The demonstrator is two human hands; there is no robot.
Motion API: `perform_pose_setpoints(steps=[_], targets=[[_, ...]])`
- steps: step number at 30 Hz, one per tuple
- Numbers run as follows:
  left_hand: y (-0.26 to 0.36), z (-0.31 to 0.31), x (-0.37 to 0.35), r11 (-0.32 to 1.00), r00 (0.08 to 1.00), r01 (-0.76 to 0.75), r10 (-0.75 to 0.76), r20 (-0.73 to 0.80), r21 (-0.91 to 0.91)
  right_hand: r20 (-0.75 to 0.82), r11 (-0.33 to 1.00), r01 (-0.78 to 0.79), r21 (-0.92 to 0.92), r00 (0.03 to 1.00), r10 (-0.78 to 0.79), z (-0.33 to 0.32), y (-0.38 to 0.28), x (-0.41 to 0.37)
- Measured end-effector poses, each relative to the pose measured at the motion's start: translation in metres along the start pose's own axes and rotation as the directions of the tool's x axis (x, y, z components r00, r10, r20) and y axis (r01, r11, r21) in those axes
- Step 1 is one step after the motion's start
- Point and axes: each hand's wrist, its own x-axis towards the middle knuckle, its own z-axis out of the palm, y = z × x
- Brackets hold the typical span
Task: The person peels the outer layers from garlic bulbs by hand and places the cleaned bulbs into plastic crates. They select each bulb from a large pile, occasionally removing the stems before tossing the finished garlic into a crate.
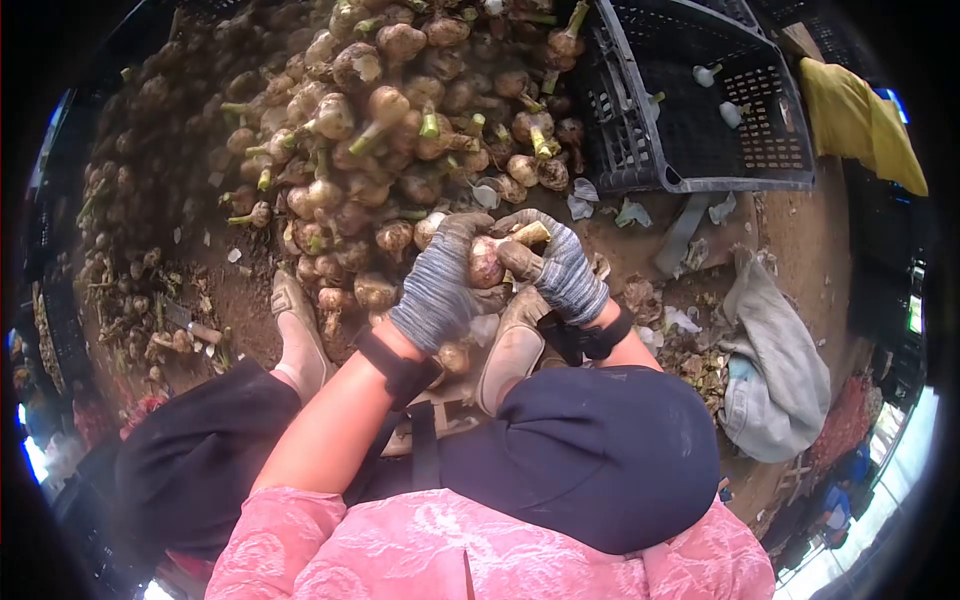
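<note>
left hand (440,285) and right hand (562,272) both closed on garlic bulb (487,264), looks light, firm, papery; grip its body.

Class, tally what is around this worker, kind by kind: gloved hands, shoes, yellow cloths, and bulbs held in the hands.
Gloved hands: 2, left hand and right hand
Shoes: 2
Yellow cloth: 1
Held bulb: 1
Total: 6
</note>
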Motion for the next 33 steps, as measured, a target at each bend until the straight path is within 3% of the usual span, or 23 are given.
perform_pose_setpoints(steps=[1,3,5,7,9,11,13,15,16,17,19,21,23,24,25,27,29,31,32,33], targets=[[-0.004,0.001,-0.001,1.0,1.0,0.002,-0.002,-0.003,-0.001,0.038,1.0,0.008,0.02,0.999,-0.008,-0.001,-0.004,-0.001],[-0.002,-0.001,0.001,0.932,0.986,0.162,-0.144,0.079,-0.323,0.096,0.998,-0.028,-0.053,0.995,0.033,-0.008,-0.008,-0.002],[0.003,-0.009,0.002,0.939,0.986,0.156,-0.129,0.109,-0.308,0.154,0.999,-0.04,-0.034,0.987,0.045,-0.011,-0.008,-0.001],[0.011,-0.013,0.004,0.755,0.937,0.34,-0.225,0.265,-0.561,0.169,0.997,-0.004,-0.071,0.985,0.016,-0.014,-0.018,-0.004],[0.012,-0.016,0.004,0.707,0.923,0.373,-0.22,0.315,-0.601,0.187,0.994,0.031,-0.108,0.982,-0.011,-0.015,-0.029,-0.006],[0.011,-0.018,0.003,0.409,0.789,0.613,-0.359,0.498,-0.676,0.23,0.99,0.061,-0.127,0.973,-0.031,-0.017,-0.034,-0.009],[0.013,-0.018,0.005,0.333,0.791,0.606,-0.343,0.506,-0.722,0.249,0.997,0.039,-0.069,0.968,-0.02,-0.023,-0.031,-0.011],[0.022,-0.023,0.008,0.176,0.796,0.584,-0.315,0.516,-0.793,0.194,0.975,0.165,-0.151,0.972,-0.135,-0.029,-0.024,-0.01],[0.031,-0.022,0.01,0.46,0.83,0.557,-0.347,0.437,-0.692,0.171,0.989,0.112,0.099,0.977,-0.128,-0.029,-0.021,-0.012],[0.03,-0.021,0.01,0.46,0.832,0.554,-0.345,0.435,-0.694,0.174,0.989,0.114,0.097,0.976,-0.129,-0.028,-0.022,-0.012],[0.026,-0.014,0.009,0.736,0.988,0.154,-0.09,0.129,-0.66,0.051,0.996,0.014,0.093,0.999,-0.019,-0.022,-0.024,-0.014],[0.024,-0.011,0.009,0.76,0.993,0.115,-0.063,0.102,-0.64,0.012,0.995,0.034,0.092,0.999,-0.035,-0.018,-0.021,-0.015],[0.02,-0.007,0.008,0.835,0.999,0.031,-0.037,0.001,-0.55,-0.004,0.977,0.057,0.205,0.998,-0.057,-0.016,-0.02,-0.014],[0.018,-0.007,0.009,0.871,1.0,-0.003,-0.012,-0.028,-0.491,-0.007,0.979,-0.03,0.201,0.999,0.032,-0.015,-0.026,-0.017],[0.017,-0.006,0.008,0.872,1.0,-0.004,-0.012,-0.029,-0.49,-0.006,0.979,-0.029,0.201,0.999,0.031,-0.012,-0.027,-0.017],[0.017,-0.005,0.007,0.912,1.0,0.005,-0.011,-0.014,-0.41,-0.042,0.988,0.042,-0.15,0.998,-0.048,-0.006,-0.027,-0.016],[0.014,-0.003,0.003,0.927,0.999,-0.009,-0.009,-0.045,-0.376,-0.04,0.972,0.047,-0.229,0.998,-0.057,-0.007,-0.03,-0.016],[0.02,-0.009,0.001,0.767,0.97,0.231,-0.232,0.077,-0.598,0.009,0.919,0.19,-0.345,0.98,-0.199,-0.007,-0.031,-0.017],[0.021,-0.011,0.002,0.504,0.921,0.361,-0.323,0.216,-0.785,0.048,0.871,0.281,-0.403,0.957,-0.287,-0.01,-0.03,-0.016],[0.021,-0.014,0.002,0.505,0.922,0.36,-0.323,0.215,-0.784,0.05,0.871,0.283,-0.402,0.956,-0.288,-0.011,-0.029,-0.016]])
